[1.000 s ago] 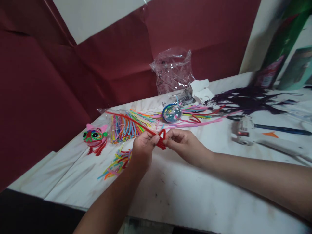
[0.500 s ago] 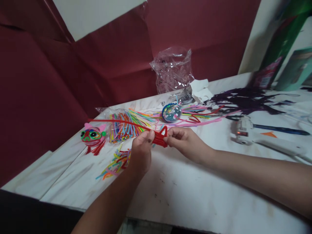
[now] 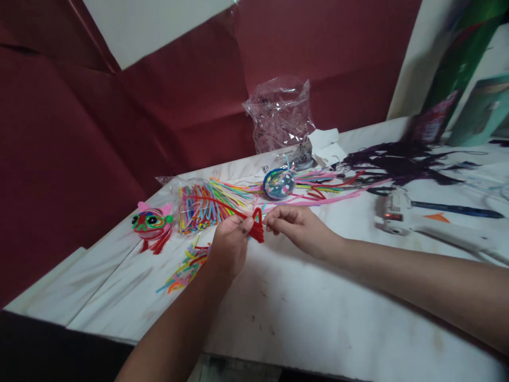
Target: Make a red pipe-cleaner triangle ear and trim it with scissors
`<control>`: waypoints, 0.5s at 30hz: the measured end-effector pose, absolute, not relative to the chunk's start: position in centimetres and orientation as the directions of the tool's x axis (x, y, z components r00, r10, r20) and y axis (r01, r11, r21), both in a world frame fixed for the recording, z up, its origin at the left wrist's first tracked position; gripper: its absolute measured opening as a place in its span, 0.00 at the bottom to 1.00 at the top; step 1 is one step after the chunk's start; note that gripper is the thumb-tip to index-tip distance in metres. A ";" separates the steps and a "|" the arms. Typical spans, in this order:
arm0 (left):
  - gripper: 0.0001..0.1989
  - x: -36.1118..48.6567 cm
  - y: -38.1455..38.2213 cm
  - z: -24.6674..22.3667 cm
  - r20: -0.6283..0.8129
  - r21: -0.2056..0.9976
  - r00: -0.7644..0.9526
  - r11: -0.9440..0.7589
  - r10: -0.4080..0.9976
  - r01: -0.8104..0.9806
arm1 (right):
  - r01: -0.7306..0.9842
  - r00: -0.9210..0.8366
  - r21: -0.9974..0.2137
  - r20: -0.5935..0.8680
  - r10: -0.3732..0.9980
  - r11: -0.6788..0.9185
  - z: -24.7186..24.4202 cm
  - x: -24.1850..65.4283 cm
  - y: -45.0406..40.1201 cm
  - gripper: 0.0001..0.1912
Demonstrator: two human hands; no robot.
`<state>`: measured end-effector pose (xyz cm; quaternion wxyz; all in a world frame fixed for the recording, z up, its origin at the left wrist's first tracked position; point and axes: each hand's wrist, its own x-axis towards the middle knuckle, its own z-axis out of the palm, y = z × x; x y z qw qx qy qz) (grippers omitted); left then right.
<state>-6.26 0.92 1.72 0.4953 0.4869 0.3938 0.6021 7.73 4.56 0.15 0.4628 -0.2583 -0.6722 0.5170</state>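
We seem to be at a makeshift craft table; whether in a home or a classroom, we cannot tell. We see a marble-patterned tabletop (image 3: 310,318) at six o'clock, a bundle of colourful pipe cleaners (image 3: 198,216) at nine, a pink-eared animal figure (image 3: 151,225) between eight and nine, what looks like a glue gun (image 3: 397,212) at three, a folded red pipe cleaner (image 3: 258,233) near the centre, and dark red sheeting (image 3: 178,116) upright behind from nine to one.
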 end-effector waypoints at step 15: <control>0.10 -7.0 1.7 -0.4 0.313 0.942 -0.230 -0.333 0.921 -0.051 | -0.149 -0.476 -0.929 0.367 0.799 0.338 -0.8 7.2 4.2 0.06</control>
